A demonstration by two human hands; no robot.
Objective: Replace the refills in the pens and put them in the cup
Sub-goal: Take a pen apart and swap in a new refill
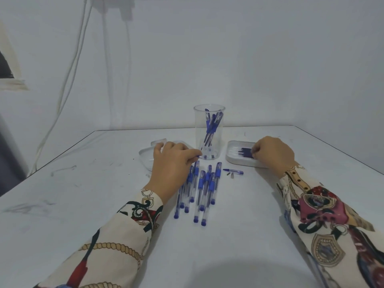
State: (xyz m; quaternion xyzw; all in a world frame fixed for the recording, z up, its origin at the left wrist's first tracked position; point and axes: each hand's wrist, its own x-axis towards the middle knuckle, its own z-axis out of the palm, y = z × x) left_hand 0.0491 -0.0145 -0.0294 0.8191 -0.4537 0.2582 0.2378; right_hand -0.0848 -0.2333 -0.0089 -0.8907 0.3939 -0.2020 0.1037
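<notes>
- Patterned sleeves [116, 235] fill the bottom of the view on both sides, covering both forearms down to the wrists.
- Left hand [172, 163] lies palm down just left of the cup, its fingers [187, 152] curled and pinched together on the tip end of a blue pen [196, 163]; the fingertips end right at the cup's base.
- Right hand [272, 154] sits to the right of the cup, knuckles up, with its fingers [256, 150] bent and closed together on the dark blue refills [245, 153]; whether they actually grip one cannot be told.
- Those refills lie in a shallow white tray [232, 161] just right of the cup, and the right hand covers the tray's far right part.
- Loose pens [201, 188] lie in a bunch in front of the cup, roughly parallel, blue caps toward the camera, between the two wrists; the left hand's fingers overlap the top of the leftmost ones.
- One short pen part [233, 171] with a blue tip lies in front of the tray, right of the bunch, with two small metal tips [230, 175] touching or just beside it.
- Clear cup [209, 132] stands upright on the white table [83, 194] between the hands, holding several blue pens that lean inside it.
- Clear lid [145, 156] lies left of the cup, partly under the left hand.
</notes>
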